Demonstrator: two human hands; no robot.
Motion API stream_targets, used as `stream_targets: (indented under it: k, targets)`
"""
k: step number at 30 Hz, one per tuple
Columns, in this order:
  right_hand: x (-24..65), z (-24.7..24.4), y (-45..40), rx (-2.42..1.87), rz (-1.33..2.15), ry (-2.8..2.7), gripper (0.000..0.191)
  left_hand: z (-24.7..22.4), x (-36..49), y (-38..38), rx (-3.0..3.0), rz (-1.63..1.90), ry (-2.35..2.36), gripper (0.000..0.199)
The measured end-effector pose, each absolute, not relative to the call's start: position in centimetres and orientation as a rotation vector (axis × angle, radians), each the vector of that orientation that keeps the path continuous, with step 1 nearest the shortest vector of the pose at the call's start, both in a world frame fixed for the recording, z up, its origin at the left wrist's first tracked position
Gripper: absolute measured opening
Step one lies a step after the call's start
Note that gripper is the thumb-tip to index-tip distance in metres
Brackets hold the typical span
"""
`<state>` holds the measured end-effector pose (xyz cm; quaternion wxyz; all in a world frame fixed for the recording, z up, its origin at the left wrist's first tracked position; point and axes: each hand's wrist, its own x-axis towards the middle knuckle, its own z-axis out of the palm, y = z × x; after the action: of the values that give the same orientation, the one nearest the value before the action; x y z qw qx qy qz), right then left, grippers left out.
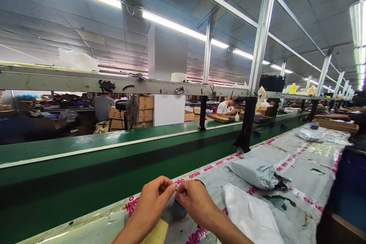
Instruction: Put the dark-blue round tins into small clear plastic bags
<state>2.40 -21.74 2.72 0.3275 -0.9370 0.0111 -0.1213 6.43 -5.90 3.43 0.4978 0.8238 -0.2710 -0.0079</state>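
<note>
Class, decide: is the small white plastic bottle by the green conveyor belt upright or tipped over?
Upright. The bottle has its narrow tip pointing up, above its wider body.

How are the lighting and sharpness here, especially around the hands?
Head view: the ceiling tube lights are blown out to white; head view: a dark band runs along the green belt; head view: the left hand and right hand look fairly clear, but any detail between their fingertips is too small to tell.
</note>
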Motion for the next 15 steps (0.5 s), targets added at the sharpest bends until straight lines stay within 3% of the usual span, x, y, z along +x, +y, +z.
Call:
stream_targets:
  k: [3,9,15]
  targets:
    - [1.7,4.1,-23.6,-2.313,-0.313,0.037,0.018,4.3,6.1,-5.3,1.959,0.021,-0.574,0.043]
    - [1.3,7.8,-31.9,-2.291,-0.512,0.223,0.02,3.6,6.4,-5.2,1.983,-0.029,-0.624,0.038]
    - [3.7,5.0,-38.0,-2.398,-0.566,0.446,0.029,3.5,5.6,-7.3,2.041,-0.107,-0.72,0.03]
